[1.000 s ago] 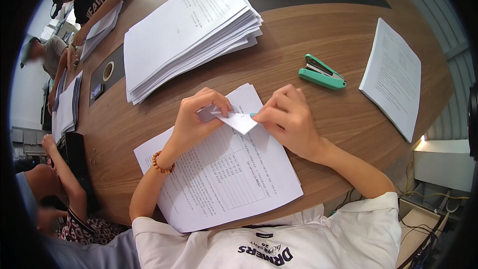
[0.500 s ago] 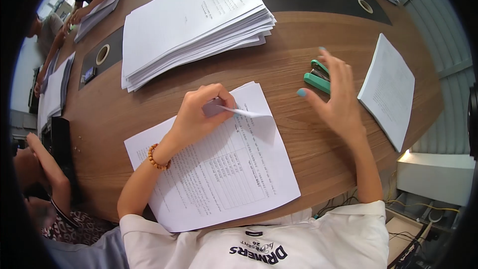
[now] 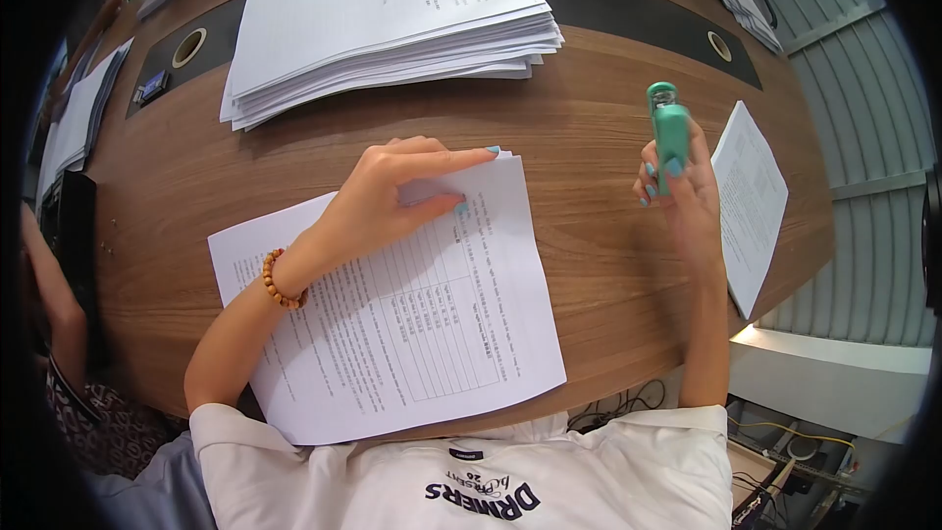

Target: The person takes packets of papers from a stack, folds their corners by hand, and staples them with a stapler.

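Printed sheets of paper (image 3: 432, 334) lie on the table in front of me, their top corner flat. Across their upper part rests my left hand (image 3: 392, 182), index finger and thumb spread apart near the top right corner, holding nothing. A beaded bracelet (image 3: 283, 280) circles that wrist. My right hand (image 3: 682, 177) is raised over the table with its fingers wrapped round a green stapler (image 3: 671, 132), whose front end points away from me. The stapler is apart from the sheets, to their right.
A tall paper stack (image 3: 383, 29) stands at the back. A thinner printed stack (image 3: 751, 206) lies at the right table edge. More papers (image 3: 83, 128) are at the left, near other people's arms (image 3: 54, 285). A dark inset strip with round holes (image 3: 188, 48) crosses the table.
My right hand has taken hold of the stapler and lifted it off the table. My left hand has let go of the curled sheet corner, which now lies flat under it.
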The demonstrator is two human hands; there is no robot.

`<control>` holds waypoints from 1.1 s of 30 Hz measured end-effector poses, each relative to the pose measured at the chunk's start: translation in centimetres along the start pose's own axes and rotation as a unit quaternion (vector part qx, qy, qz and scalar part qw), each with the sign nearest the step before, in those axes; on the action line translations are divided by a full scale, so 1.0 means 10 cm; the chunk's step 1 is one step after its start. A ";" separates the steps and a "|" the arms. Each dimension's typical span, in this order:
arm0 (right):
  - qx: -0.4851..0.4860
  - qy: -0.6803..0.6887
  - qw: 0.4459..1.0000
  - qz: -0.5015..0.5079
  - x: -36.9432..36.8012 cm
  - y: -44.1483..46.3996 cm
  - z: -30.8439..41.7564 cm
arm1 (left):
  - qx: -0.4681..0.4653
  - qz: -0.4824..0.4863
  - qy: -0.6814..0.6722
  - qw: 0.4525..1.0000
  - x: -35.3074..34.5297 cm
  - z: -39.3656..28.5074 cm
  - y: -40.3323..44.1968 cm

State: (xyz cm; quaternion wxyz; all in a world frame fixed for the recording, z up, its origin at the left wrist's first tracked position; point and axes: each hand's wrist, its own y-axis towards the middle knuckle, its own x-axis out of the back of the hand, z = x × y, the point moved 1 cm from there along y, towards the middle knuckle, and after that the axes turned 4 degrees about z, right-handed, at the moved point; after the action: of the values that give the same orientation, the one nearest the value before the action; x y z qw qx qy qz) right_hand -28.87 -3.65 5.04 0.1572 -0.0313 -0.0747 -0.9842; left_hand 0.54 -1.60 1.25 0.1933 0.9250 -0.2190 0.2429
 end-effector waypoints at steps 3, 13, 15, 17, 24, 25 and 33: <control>0.055 0.094 0.987 0.119 0.05 0.09 -0.03 | -0.012 -0.011 -0.007 1.000 0.00 0.01 0.00; -0.067 -0.122 0.988 0.074 -0.64 -0.19 0.19 | 0.000 -0.009 -0.033 0.999 0.01 0.03 0.00; -0.103 -0.149 0.979 0.088 -0.68 -0.26 0.25 | 0.010 0.004 -0.039 0.999 0.04 0.00 0.00; -0.097 -0.136 0.981 0.102 -0.75 -0.27 0.25 | 0.020 0.020 -0.047 0.999 0.03 0.00 0.00; -0.099 -0.140 0.978 0.119 -0.82 -0.27 0.24 | 0.025 0.020 -0.053 0.998 0.04 0.01 0.01; -0.099 -0.142 0.978 0.119 -0.81 -0.26 0.22 | 0.027 0.021 -0.053 0.998 0.03 0.02 0.01; -0.021 -0.282 0.951 0.127 -0.40 0.13 0.29 | 0.011 0.012 -0.028 0.999 -0.01 0.06 -0.01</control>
State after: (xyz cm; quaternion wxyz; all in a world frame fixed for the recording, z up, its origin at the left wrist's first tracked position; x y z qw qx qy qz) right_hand -24.53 -3.19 7.78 0.2529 -0.3201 -0.0907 -0.9085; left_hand 0.71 -1.78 0.69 0.1743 0.9308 -0.2327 0.2217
